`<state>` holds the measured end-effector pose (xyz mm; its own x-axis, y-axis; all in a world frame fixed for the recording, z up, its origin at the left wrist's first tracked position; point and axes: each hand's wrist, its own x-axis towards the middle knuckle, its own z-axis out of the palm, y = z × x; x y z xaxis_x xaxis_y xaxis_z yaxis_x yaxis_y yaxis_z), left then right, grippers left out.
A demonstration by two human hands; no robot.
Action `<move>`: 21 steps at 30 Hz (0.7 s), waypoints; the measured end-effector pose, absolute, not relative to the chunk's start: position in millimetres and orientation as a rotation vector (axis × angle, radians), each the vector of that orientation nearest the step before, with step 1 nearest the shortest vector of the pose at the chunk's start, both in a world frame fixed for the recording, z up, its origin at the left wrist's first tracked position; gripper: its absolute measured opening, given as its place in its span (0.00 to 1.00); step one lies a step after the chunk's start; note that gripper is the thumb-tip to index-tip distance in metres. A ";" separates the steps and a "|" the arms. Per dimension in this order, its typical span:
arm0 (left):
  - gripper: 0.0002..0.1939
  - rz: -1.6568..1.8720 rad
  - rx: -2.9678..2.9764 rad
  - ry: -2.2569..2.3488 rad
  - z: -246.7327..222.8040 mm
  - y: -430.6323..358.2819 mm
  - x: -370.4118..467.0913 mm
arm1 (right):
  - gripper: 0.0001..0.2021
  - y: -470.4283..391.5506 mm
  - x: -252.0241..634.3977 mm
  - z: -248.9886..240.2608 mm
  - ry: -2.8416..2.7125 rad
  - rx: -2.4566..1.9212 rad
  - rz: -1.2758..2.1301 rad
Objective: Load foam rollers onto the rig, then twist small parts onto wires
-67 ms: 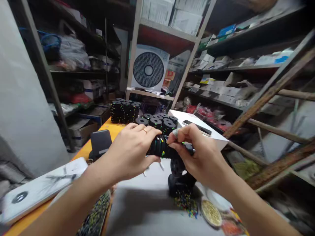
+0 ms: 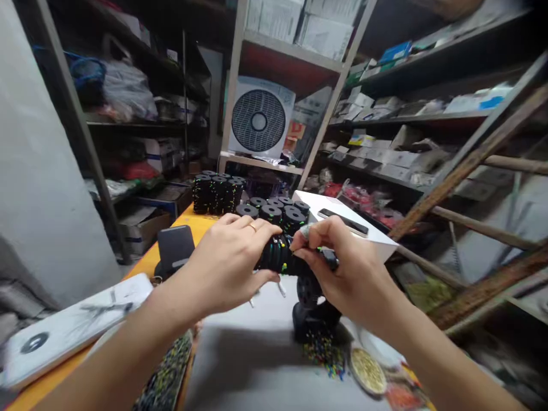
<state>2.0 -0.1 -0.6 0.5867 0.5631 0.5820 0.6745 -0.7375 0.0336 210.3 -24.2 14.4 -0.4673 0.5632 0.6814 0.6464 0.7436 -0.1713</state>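
Observation:
A black ribbed roll (image 2: 277, 256) with small yellow and green bits on it lies crosswise on a black stand (image 2: 314, 317). My left hand (image 2: 237, 257) is wrapped over the roll's left end, with a ring on one finger. My right hand (image 2: 338, 257) pinches at the roll's right part, thumb and forefinger together; anything between those fingertips is too small to make out. A grey-green wrap covers one right fingertip. Below the stand lies a pile of small coloured pieces (image 2: 326, 353), beside a round dish of pale bits (image 2: 367, 371).
Black rolls (image 2: 218, 194) stand at the back of the yellow table (image 2: 185, 218). A phone (image 2: 342, 221) lies on a white box (image 2: 381, 245) at right. A white case (image 2: 77, 331) and a tray of dark pieces (image 2: 166, 374) are at left. A wooden ladder (image 2: 471, 165) leans at right.

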 end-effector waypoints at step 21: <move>0.26 -0.878 -2.670 -1.015 -5.3 1.1 -3.5 | 0.18 -46.6 217.8 -39.2 -2.424 -0.658 -0.700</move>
<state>-3.5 1.1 -5.3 0.5992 0.5583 0.5738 0.6482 -0.7590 0.0616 217.8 -46.6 -39.2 -0.7424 0.3001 0.5990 0.5732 0.7473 0.3360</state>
